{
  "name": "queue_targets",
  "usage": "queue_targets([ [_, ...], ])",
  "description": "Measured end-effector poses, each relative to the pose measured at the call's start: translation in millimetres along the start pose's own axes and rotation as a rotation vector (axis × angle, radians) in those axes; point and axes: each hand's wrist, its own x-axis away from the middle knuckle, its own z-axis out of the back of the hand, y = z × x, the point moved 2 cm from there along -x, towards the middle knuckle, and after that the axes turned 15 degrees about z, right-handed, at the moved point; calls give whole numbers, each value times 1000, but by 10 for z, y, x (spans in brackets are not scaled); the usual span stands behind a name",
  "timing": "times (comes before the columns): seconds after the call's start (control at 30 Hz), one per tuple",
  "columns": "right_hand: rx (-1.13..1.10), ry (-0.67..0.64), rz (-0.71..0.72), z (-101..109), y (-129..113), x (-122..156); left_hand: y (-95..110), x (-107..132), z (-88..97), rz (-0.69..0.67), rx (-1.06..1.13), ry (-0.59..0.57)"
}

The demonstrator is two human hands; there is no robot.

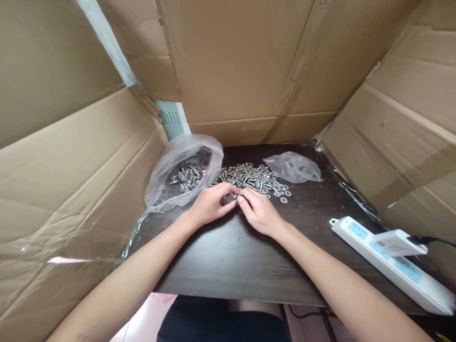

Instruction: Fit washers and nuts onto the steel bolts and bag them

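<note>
My left hand (213,203) and my right hand (259,210) meet above the dark tabletop, fingertips almost touching. Between them is a small shiny metal bolt (234,195), pinched from both sides. Fingers cover most of it, so whether a nut or washer sits on it cannot be made out. Just beyond the hands lies a loose pile of bolts, nuts and washers (251,176). To the left, an opened clear plastic bag (156,190) lies with its mouth wide, holding many small metal fasteners (190,178).
A crumpled clear bag (294,167) lies right of the pile. At the right edge, a white power strip (384,261) carries a plugged-in white adapter (397,243) with a black cable. Cardboard walls (242,61) enclose the dark table (228,266) on the left, back and right.
</note>
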Motion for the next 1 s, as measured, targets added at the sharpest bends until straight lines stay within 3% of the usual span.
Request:
queue_targets([
  [1.0,22,-11,9,1,-8,-6,-1,-1,-2,11,-7,-1],
])
